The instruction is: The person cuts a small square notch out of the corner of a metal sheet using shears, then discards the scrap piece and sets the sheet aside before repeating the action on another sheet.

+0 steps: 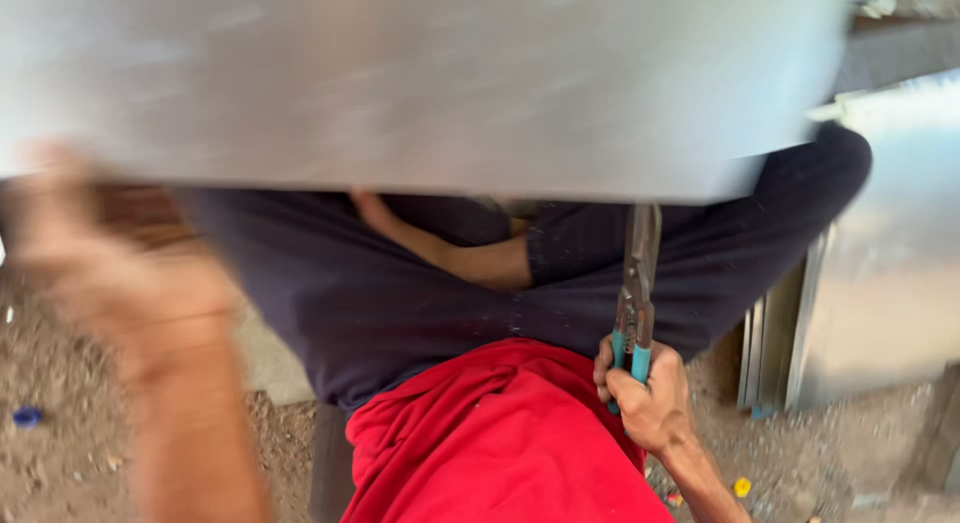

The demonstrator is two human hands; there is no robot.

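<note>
Right hand [648, 398] clenched around the teal-gripped handles of a pair of metal tin snips [637, 303], blades pointing up and meeting the near edge of a large flat sheet of grey galvanised metal [430, 83]. The sheet fills the top of the view, held out over my crossed legs in dark navy trousers [380, 293]; a red cloth [500, 443] covers my lap. Left hand [110, 273] is at the sheet's left end, heavily blurred; it seems to be up at that edge, but I cannot tell whether it grips the sheet or only steadies it. Ground below is bare dirt with small bits: a blue cap [27, 417] at left, a yellow scrap [741, 487] near the right wrist. More bright sheet-metal panels [880, 283] lean at right. My judgement for cutting well here: keep the blades square to the sheet, seat the metal deep in the throat, take short bites, and keep the supporting hand off the cut line and the raw edge.
</note>
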